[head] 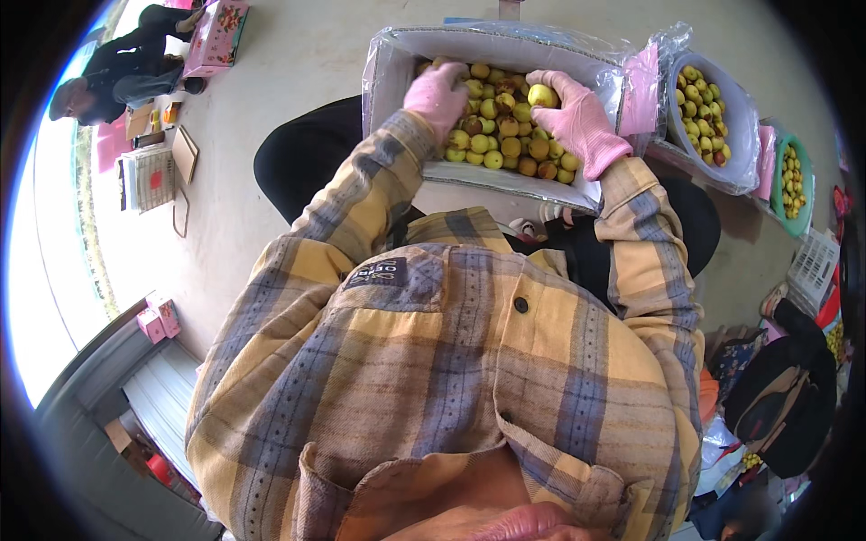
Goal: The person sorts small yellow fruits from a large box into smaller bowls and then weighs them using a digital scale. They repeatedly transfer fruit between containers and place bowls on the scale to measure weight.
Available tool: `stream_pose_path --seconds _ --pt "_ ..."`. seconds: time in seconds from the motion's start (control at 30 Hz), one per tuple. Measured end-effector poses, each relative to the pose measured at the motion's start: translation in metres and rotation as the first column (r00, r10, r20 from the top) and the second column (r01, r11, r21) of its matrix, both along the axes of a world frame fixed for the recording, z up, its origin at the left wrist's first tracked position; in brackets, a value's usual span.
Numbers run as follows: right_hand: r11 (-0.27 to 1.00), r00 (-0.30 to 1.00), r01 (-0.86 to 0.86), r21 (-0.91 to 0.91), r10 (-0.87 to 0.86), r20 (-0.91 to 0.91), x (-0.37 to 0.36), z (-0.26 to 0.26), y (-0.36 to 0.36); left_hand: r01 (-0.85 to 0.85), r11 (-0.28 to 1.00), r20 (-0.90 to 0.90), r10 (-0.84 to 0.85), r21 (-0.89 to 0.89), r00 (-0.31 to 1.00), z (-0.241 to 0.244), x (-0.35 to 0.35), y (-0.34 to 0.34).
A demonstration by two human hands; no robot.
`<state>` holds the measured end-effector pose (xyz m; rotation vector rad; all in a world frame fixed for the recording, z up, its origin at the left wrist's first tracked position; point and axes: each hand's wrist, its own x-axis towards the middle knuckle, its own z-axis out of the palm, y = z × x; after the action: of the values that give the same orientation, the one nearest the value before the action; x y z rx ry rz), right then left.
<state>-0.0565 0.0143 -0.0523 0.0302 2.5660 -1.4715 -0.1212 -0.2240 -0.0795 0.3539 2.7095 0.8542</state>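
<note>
In front of me stands an open cardboard box lined with clear plastic, holding many yellow-green and brown jujubes. My right hand, in a pink knit glove, grips a single pale green jujube between thumb and fingers above the box's right side. On the left, my left hand, also pink-gloved, reaches down over the fruit. Its fingers are curled and partly hidden, so whether they hold a jujube cannot be made out.
To the right stand a plastic-lined white tub and a green basin, both with jujubes. A person sits at upper left beside a pink printed carton. Another person in dark clothes is at lower right, near a grey crate.
</note>
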Motion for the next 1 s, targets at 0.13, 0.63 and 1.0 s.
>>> stream_pose_path --seconds 0.13,0.63,1.0 --pt "0.995 0.995 0.096 -0.028 -0.095 0.035 -0.008 0.008 0.004 -0.02 0.931 -0.016 0.016 -0.364 1.0 -0.018 -0.026 -0.007" --pt "0.907 0.961 0.277 -0.316 -0.254 0.112 -0.006 0.02 0.018 -0.097 0.961 -0.151 0.06 -0.257 0.987 -0.019 -0.024 0.003" --pt "0.914 0.961 0.275 -0.299 -0.25 0.121 -0.008 0.019 0.02 0.595 0.758 0.169 -0.571 -0.266 0.803 -0.009 0.018 0.023"
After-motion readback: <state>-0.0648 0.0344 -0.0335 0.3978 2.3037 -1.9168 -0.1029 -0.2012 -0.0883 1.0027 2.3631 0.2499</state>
